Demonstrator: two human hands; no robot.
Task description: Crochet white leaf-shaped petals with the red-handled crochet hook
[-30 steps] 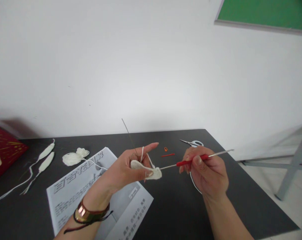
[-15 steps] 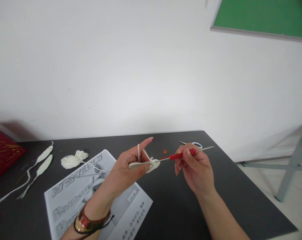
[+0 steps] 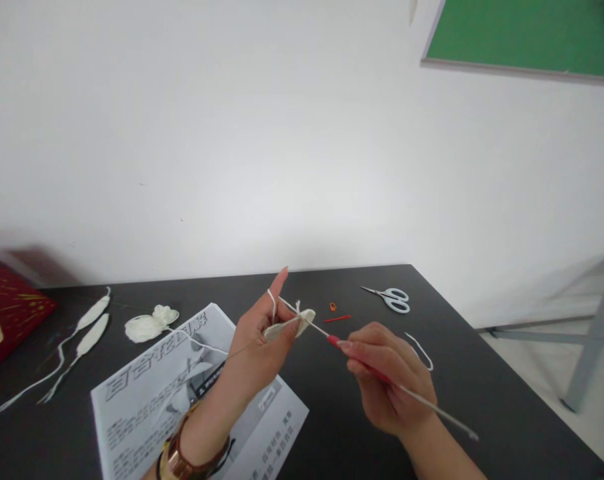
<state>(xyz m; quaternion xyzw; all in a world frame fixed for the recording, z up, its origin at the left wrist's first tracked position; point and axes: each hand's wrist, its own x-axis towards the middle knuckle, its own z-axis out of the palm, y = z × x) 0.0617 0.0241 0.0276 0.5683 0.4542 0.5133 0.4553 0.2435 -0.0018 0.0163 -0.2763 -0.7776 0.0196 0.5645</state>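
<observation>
My left hand (image 3: 265,327) pinches a small cream crochet piece (image 3: 307,320) between thumb and fingers. White yarn (image 3: 272,303) loops round its raised index finger and trails back to a yarn bundle (image 3: 146,327) on the table. In my right hand (image 3: 395,377) is a crochet hook (image 3: 332,339) with a red grip, its thin shaft angled up to the left. The hook's tip meets the yarn near the top of the piece; its other end sticks out below my right hand. Exactly how the loops sit on the hook is too small to tell.
Printed sheets (image 3: 132,413) lie beneath my left arm. Two cream crocheted petals (image 3: 92,333) with yarn tails and a red box (image 3: 7,320) are at the left. Beyond my hands lie scissors (image 3: 395,300), an orange stitch marker (image 3: 333,307), a red needle (image 3: 337,319) and a yarn scrap (image 3: 422,350).
My right hand has moved down and turned, so the hook now slants instead of lying nearly level. The scissors, red needle and yarn scrap have come into fuller view. My left index finger has shifted left.
</observation>
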